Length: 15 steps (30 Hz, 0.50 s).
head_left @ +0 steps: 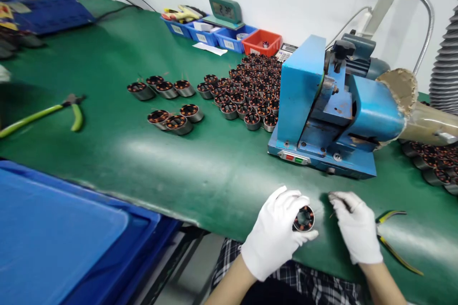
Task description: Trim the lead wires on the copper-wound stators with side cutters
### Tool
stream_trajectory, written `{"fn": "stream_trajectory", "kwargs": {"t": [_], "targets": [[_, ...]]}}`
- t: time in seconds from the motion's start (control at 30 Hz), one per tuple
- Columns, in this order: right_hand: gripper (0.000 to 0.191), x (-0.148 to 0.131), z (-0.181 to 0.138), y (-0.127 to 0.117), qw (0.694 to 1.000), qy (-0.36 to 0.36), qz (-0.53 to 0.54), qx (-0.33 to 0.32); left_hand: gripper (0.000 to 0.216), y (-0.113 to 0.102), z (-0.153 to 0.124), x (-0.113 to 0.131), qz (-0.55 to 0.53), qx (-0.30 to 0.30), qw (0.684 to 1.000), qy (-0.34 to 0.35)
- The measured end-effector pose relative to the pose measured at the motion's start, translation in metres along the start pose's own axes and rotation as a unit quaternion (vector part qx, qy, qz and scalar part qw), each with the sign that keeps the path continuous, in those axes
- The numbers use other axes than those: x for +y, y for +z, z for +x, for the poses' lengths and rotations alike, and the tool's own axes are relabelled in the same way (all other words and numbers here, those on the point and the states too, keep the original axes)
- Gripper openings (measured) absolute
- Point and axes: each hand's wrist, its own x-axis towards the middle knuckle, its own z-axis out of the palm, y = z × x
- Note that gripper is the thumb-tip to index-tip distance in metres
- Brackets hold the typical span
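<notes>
My left hand (275,231), in a white glove, is closed around a motor stator (304,219), a metal ring with copper windings, its open end facing up. To its right, my gloved right hand (356,226) has thumb and fingers pinched together. Whatever may be between those fingertips is too small to make out; a thin dark strand shows just below them. Yellow-green handles of a pair of pliers (400,253) spread out right of my right hand, which hides the tool's head or sits close to it.
A blue grinder-like machine (304,90) stands ahead. Left of it are many stators (250,86), with several looser ones (179,124) further left and more (434,167) at far right. Green-handled cutters (46,114) lie left. Small bins (263,42) and a clock (225,9) line the wall.
</notes>
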Motion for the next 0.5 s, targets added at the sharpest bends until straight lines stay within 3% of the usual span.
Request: {"fn": "stream_trajectory", "kwargs": {"t": [0.07,0.13,0.2,0.27,0.3,0.37,0.5], "targets": [[0.015,-0.003,0.0,-0.017,0.998,-0.002,-0.019,0.065,0.056,-0.003,-0.003,-0.003,-0.001,-0.009,1.0,-0.012],[0.013,-0.01,-0.011,-0.031,0.992,-0.055,-0.044,0.102,0.088,-0.012,-0.009,-0.004,-0.019,-0.032,0.998,-0.041],[0.017,-0.018,-0.027,-0.036,0.975,-0.197,-0.09,0.056,0.125,-0.025,-0.016,-0.002,-0.078,-0.058,0.992,-0.08],[0.029,-0.021,-0.04,-0.03,0.925,-0.343,-0.16,-0.044,0.147,-0.036,-0.022,0.004,-0.135,-0.07,0.983,-0.104],[0.033,-0.02,-0.044,-0.024,0.902,-0.377,-0.194,-0.085,0.152,-0.038,-0.023,0.009,-0.143,-0.064,0.983,-0.101],[0.038,-0.015,-0.045,-0.009,0.885,-0.37,-0.254,-0.127,0.15,-0.036,-0.02,0.018,-0.113,-0.047,0.991,-0.062],[0.048,-0.001,-0.033,0.011,0.903,-0.263,-0.275,-0.199,0.131,-0.016,-0.003,0.03,-0.029,-0.052,0.998,0.015]]}}
